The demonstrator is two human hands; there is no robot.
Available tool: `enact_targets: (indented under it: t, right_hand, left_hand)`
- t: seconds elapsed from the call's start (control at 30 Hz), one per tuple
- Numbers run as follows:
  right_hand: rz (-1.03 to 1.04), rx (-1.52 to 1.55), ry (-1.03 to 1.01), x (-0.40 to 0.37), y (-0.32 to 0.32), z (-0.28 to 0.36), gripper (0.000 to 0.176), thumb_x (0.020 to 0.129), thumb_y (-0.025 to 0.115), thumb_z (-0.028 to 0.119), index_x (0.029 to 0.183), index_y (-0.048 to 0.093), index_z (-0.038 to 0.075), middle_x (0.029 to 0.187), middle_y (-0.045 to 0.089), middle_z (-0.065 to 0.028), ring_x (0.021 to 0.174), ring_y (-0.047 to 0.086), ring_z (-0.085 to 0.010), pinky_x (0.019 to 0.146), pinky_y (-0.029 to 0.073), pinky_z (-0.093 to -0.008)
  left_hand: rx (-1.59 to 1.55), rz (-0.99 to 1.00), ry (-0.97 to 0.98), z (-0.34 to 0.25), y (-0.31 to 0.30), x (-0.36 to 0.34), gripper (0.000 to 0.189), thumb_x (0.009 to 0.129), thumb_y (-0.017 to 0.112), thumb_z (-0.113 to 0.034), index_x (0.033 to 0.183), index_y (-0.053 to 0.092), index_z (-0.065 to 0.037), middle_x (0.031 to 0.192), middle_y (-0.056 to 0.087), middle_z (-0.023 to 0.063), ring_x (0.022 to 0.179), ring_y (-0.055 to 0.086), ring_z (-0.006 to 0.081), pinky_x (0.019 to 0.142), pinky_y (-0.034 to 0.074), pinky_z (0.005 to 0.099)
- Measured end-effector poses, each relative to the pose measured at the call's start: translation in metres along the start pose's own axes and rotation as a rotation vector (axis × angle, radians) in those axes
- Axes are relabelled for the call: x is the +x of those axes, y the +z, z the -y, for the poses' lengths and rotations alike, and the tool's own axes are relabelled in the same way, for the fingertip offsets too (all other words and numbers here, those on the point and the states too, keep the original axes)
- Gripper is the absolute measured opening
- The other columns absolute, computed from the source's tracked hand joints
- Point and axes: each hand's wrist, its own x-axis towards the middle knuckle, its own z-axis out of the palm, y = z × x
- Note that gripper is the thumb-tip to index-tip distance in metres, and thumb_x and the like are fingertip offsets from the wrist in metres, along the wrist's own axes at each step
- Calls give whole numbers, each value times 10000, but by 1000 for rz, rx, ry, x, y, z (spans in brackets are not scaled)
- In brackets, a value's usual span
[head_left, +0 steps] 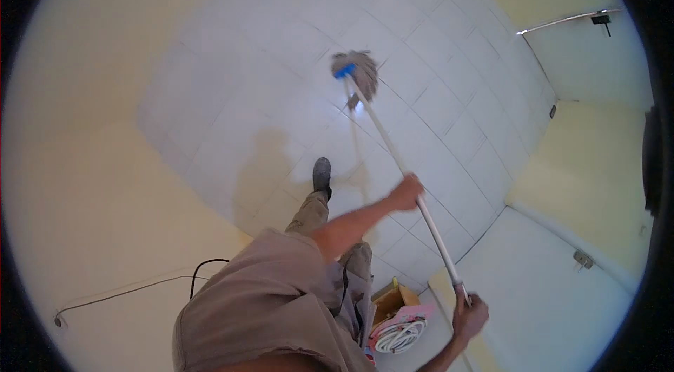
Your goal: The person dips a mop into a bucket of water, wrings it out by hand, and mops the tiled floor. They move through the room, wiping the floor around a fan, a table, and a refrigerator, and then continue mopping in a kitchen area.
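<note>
A string mop's white handle (382, 133) slants from the upper middle down to the lower right. Its grey string head (364, 75), with a blue socket (345, 71), rests on the pale tiled floor (281, 70). My left hand (406, 193) is wrapped round the middle of the handle, the forearm stretched across in front of me. Lower down, near the handle's top end, my right hand (470, 316) is closed on it. My fingers are partly hidden on both hands.
A dark shoe (321, 174) of mine is on the tiles. A cardboard box (394, 299) and a coiled white hose or cable (400, 335) lie near my right side. Yellowish walls flank the floor; a white door (583, 63) stands at right. A black cable (193, 277) hangs at left.
</note>
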Motion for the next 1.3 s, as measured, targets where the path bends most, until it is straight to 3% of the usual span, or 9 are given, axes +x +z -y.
enact_targets:
  t: [0.17,0.27,0.47,0.73,0.83,0.93,1.0,1.1,1.3]
  right_hand:
    - [165,261,-427,39,43,167,424,867,628,449,804,680,32,686,629,-200,666,616,-397,614,486,-466]
    - [314,324,-598,22,57,248,425,877,608,447,846,685,31,727,650,-208,714,641,-394,662,499,-484]
    - [439,324,-790,-13,86,279,415,887,592,446,841,675,42,750,660,-193,773,653,-381,710,503,-483]
    - [438,167,-442,7,71,87,452,878,567,515,983,699,96,814,676,-190,814,656,-375,748,509,-478]
    - [480,222,-155,-54,70,-49,557,780,637,583,936,695,51,798,672,-194,830,648,-394,733,497,-472]
    - [790,334,207,-152,110,-210,565,810,666,530,909,679,-26,709,646,-197,650,642,-326,642,488,-423]
    - [848,366,448,-189,99,-232,563,814,666,526,898,677,-31,700,639,-191,639,634,-313,637,486,-420]
    - [824,418,586,-211,104,-233,561,821,665,520,880,674,-38,685,629,-183,623,623,-295,630,482,-417]
    - [637,805,503,-151,175,-168,561,834,663,507,845,667,-53,657,608,-165,590,600,-257,615,476,-409]
  left_hand:
    - [248,-488,-15,172,-158,-43,217,548,761,-104,684,598,-62,826,587,167,903,537,366,878,393,473]
    - [613,-283,-178,218,-252,-108,351,748,732,-390,708,618,-60,875,576,154,952,537,351,919,384,517]
    - [717,-177,-396,207,-286,-202,453,702,737,-503,680,608,-70,802,561,134,899,530,321,842,370,493]
    - [268,-267,-338,157,-48,-191,269,555,767,-302,682,645,-99,777,613,132,891,564,372,967,322,606]
    - [392,201,-251,20,47,-208,189,706,656,-275,779,656,-100,929,620,132,1010,534,378,1013,282,633]
    - [-75,605,-131,-95,92,-227,251,562,769,-262,742,651,-134,920,571,112,1020,506,364,984,282,638]
    - [-166,1013,30,-141,87,-208,501,576,830,-399,957,672,-114,1087,559,145,1098,486,337,1058,277,567]
    - [-453,1022,175,-138,103,-182,582,619,827,-371,1095,616,-112,1121,563,132,1148,475,329,1077,303,480]
    - [-412,185,-184,-44,-5,-119,443,749,759,-189,1144,581,-99,1161,589,110,1133,546,280,990,422,392]
